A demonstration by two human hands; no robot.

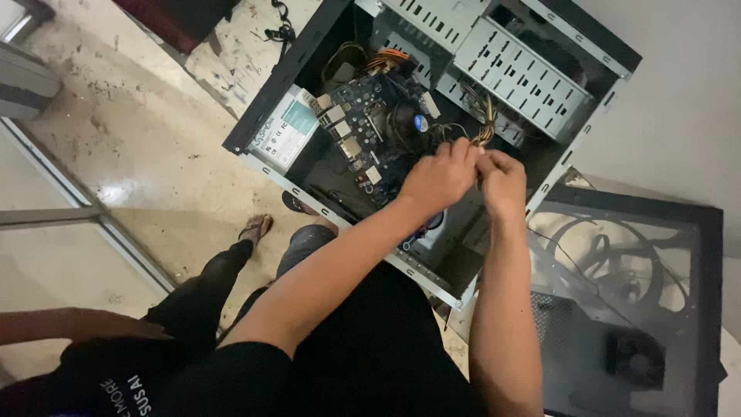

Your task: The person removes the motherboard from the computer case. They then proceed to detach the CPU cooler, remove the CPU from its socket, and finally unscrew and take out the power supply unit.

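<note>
Yellow and black wires in a thin bundle (pixel 485 133) ran up from my pinched fingertips toward the open black metal computer case's (pixel 287 73) far drive cage. My left hand (pixel 440 176) and right hand (pixel 502 181) both gripped it, touching, above the blue motherboard (pixel 370 123).

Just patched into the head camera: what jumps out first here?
An open computer case lies on its side at top centre, its blue circuit board bared. Over its middle, the left hand and right hand meet on a bundle of yellow and black wires. At lower right stands a second black case.
</note>
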